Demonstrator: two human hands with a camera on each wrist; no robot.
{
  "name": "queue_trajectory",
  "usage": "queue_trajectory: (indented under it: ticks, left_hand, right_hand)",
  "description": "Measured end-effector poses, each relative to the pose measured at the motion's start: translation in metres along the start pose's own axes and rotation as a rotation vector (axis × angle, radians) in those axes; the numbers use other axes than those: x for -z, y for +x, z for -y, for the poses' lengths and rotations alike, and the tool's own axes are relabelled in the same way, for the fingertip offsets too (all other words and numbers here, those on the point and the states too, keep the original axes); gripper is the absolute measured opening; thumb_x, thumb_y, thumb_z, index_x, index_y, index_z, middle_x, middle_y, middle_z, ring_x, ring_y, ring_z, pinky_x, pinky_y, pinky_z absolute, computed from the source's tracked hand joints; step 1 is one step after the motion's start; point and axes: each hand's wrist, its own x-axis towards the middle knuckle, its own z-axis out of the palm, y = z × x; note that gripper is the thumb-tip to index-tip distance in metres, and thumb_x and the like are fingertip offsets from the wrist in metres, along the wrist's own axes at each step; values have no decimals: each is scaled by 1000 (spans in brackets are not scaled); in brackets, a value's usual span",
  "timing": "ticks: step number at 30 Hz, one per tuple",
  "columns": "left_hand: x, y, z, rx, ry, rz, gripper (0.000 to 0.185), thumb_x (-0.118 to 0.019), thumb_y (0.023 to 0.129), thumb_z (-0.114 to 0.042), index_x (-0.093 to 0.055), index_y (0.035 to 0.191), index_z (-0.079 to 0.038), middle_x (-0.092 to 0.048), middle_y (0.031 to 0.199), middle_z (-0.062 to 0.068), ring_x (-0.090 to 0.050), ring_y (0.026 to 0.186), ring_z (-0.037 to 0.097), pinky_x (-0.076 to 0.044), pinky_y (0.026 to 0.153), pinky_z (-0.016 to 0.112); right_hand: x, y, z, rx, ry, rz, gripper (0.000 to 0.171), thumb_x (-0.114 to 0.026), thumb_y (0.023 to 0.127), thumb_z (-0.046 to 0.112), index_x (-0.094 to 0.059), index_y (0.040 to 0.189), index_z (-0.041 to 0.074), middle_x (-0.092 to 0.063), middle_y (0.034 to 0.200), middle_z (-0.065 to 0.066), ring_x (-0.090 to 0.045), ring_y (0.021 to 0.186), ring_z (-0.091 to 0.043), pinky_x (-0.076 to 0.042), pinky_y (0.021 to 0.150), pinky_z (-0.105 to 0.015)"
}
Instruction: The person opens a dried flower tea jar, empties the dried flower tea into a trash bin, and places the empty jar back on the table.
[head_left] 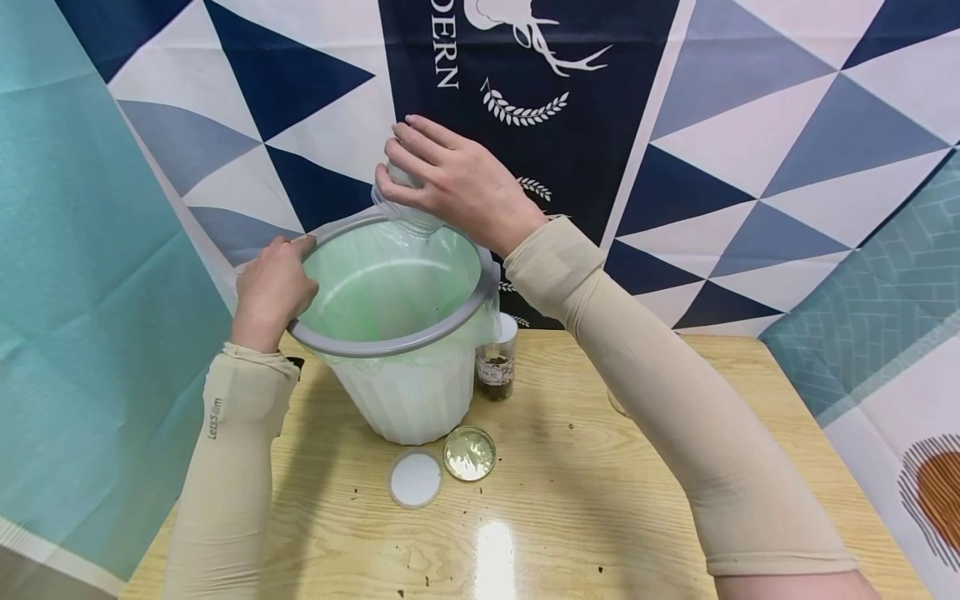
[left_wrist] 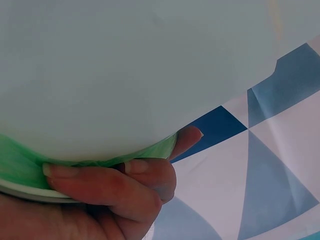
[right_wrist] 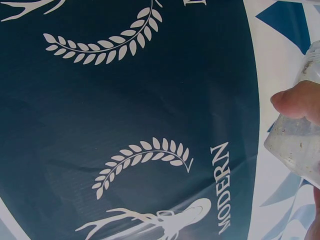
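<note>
On the wooden desk (head_left: 600, 500), near side, we note a white round lid (head_left: 415, 479) and just right of it a shiny foil-lined lid (head_left: 469, 453). A small dark-labelled jar (head_left: 496, 371) stands right of the bin, partly hidden behind its rim. A patterned cloth backdrop (head_left: 750, 125) hangs beyond.

Our left hand (head_left: 270, 292) grips the grey rim ring (head_left: 390, 342) of the white ribbed bin (head_left: 408, 400), tilted toward us, fingers (left_wrist: 100, 187) curled over the green liner (left_wrist: 20, 165).

Our right hand (head_left: 457, 183) holds a clear jar (right_wrist: 300, 135) tipped mouth-down over the bin's far rim, fingers wrapped round it. The jar wall looks cloudy, flecked with residue.
</note>
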Motion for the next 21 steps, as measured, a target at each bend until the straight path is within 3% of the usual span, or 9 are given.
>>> queue_trajectory:
  ticks: [6,21]
  left_hand:
    - [0,0,0,5,1,2,69,-54,87,4,-44,155,-2,-50,141,34,-55,105,50,-51,82,65]
    - [0,0,1,4,-1,7,69,-56,87,3,-44,155,-1,-50,140,34,-55,104,50,-50,83,65]
  right_hand:
    - [0,-1,2,9,-13,34,62,-34,97,-24,-48,144,15,-56,149,-12,-49,144,-27,-27,128,-39]
    - [-2,-4,1,-1,-13,20,63,-27,99,-24,-48,143,15,-56,147,-12,-50,142,-27,-28,127,-38]
